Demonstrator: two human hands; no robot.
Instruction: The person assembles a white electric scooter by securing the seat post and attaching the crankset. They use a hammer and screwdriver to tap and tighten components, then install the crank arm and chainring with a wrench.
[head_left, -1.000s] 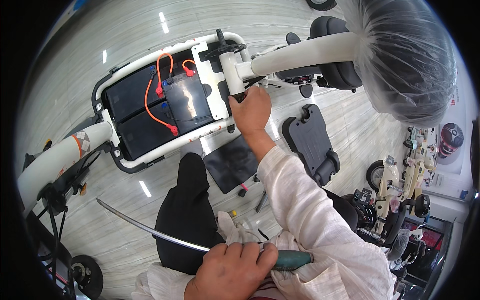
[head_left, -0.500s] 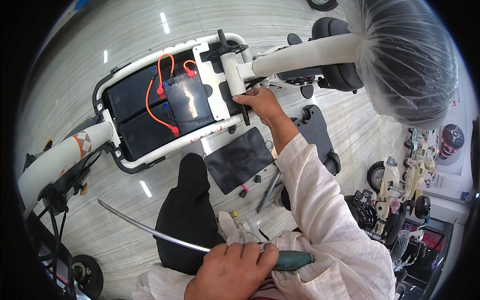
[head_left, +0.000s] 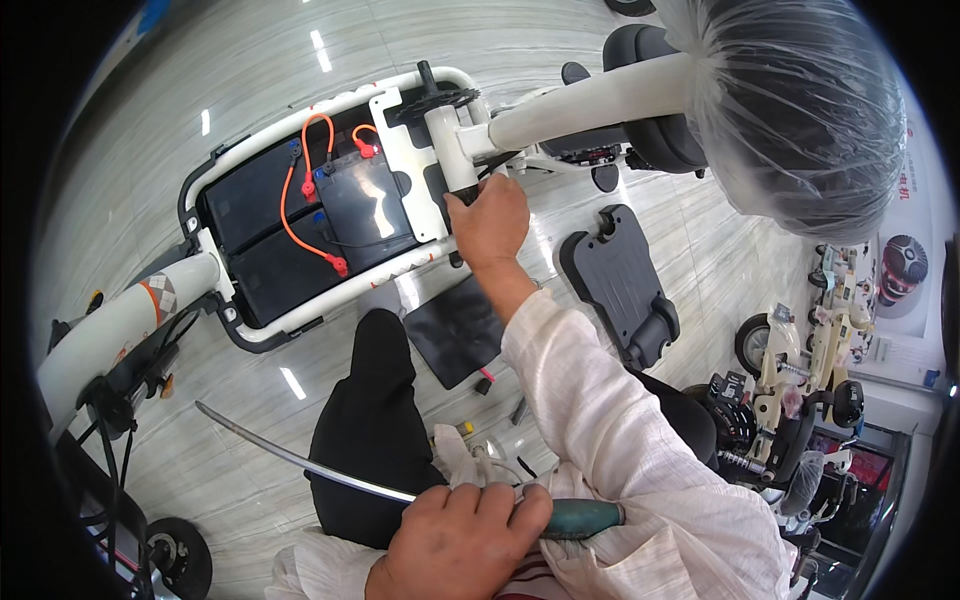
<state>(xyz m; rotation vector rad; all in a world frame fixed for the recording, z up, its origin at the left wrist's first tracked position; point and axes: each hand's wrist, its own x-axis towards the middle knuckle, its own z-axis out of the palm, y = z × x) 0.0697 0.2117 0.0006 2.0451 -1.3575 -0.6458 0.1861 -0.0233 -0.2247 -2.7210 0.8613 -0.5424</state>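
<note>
Low in the picture, my left hand (head_left: 460, 545) is closed round a long screwdriver by its dark green handle (head_left: 578, 519); the metal shaft points left across my black trouser leg. My right hand (head_left: 495, 220) wraps round the near end of the black axle (head_left: 467, 194), which runs through a short white tube (head_left: 452, 150) on the vehicle's frame. My fingers hide most of that end. On the tube's far side sits a toothed black chainring (head_left: 437, 103). Black batteries (head_left: 365, 205) with orange cables lie inside the white frame (head_left: 390, 267).
A black plastic cover (head_left: 622, 285) lies on the tiled floor right of my forearm. Beneath that forearm is a black rubber sheet (head_left: 450, 335). A plastic-wrapped seat (head_left: 800, 110) fills the upper right. Several scooters (head_left: 790, 370) stand along the right side.
My right hand has turned from a thumb-side touch to a grip around the axle's end, and its forearm has swung left. The left hand holds the screwdriver as before.
</note>
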